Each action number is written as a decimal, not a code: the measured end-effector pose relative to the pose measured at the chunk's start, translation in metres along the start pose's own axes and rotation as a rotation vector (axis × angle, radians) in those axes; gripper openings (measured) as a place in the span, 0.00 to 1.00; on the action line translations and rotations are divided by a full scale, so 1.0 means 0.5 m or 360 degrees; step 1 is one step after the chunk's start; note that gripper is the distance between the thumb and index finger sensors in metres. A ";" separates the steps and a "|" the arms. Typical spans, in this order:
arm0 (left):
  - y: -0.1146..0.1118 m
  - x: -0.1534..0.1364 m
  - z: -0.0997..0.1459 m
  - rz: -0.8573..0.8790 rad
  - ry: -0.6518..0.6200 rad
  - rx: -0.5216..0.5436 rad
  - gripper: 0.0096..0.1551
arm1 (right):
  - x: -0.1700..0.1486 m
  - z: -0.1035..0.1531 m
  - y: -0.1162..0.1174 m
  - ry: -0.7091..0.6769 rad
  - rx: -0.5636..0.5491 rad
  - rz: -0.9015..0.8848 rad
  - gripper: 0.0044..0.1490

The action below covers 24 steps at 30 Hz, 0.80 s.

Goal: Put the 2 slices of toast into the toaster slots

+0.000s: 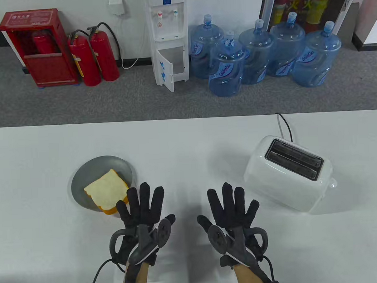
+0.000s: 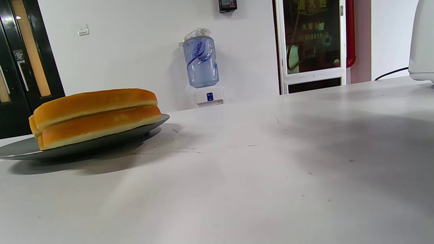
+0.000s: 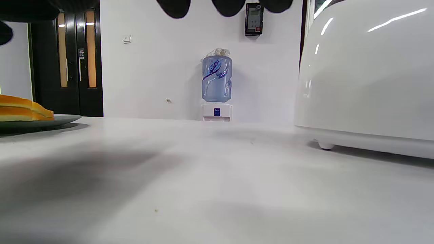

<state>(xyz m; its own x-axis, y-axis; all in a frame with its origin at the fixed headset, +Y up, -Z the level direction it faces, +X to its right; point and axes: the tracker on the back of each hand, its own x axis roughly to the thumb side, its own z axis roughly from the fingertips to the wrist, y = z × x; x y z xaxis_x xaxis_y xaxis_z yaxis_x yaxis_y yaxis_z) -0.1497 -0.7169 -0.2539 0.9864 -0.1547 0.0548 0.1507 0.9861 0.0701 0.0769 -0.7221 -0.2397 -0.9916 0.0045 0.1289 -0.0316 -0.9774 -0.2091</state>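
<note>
Two slices of toast (image 1: 107,192) lie stacked on a grey plate (image 1: 84,177) at the table's left; the left wrist view shows the stack (image 2: 95,115) from the side on that plate (image 2: 84,145). A white toaster (image 1: 286,174) with two dark, empty slots stands at the right, and its side (image 3: 366,74) fills the right wrist view. My left hand (image 1: 144,206) lies flat with fingers spread, just right of the plate, holding nothing. My right hand (image 1: 232,205) is spread the same way, left of the toaster; its fingertips (image 3: 229,6) show at the top edge.
The toaster's black cord (image 1: 284,124) runs off the table's far edge. Beyond the table stand a water dispenser (image 1: 168,39), several blue water jugs (image 1: 256,57) and red fire extinguishers (image 1: 94,58) on the floor.
</note>
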 end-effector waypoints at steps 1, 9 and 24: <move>0.001 0.002 0.000 -0.0019 -0.0003 -0.0009 0.50 | 0.001 0.000 0.000 -0.0002 0.0001 -0.0002 0.52; -0.001 0.004 0.000 -0.0046 -0.0006 -0.0024 0.50 | -0.001 -0.002 0.002 0.0007 0.0021 -0.0012 0.52; -0.007 -0.002 -0.005 0.0002 0.0021 -0.0075 0.48 | -0.006 -0.006 0.002 0.0030 0.0040 -0.0068 0.52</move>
<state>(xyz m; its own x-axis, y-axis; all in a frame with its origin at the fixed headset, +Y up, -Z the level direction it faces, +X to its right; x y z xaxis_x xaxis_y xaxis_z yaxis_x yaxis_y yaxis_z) -0.1509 -0.7203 -0.2566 0.9873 -0.1530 0.0420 0.1522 0.9881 0.0229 0.0796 -0.7223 -0.2433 -0.9916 0.0500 0.1191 -0.0710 -0.9813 -0.1791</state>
